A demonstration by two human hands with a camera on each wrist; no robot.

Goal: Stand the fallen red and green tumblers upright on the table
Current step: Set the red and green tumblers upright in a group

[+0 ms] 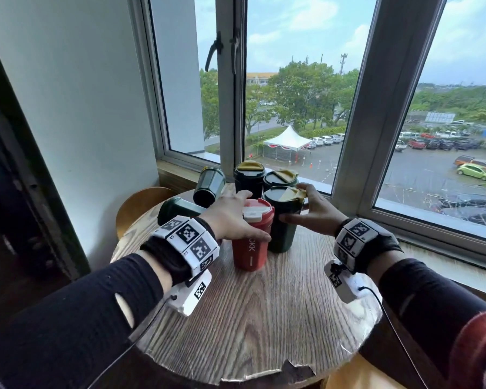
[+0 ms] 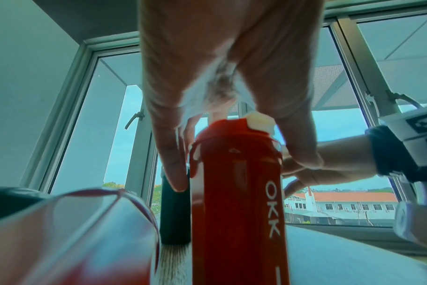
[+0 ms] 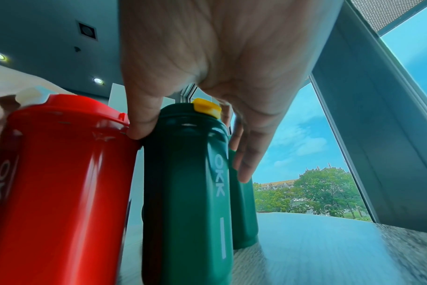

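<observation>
On the table [image 1: 264, 318], two tumblers [image 1: 252, 237] stand side by side; more tumblers [image 1: 249, 175] stand behind, two [image 1: 208, 186] lie left.

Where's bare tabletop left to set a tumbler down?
Free: near half of the round wooden table, between both wrists and the near edge. Crowded: far side, where the upright red tumbler, upright dark green tumblers and two fallen green ones cluster.

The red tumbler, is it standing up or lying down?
Upright: the red tumbler stands base down on the table, lid on top, with the left hand holding its upper part.
</observation>
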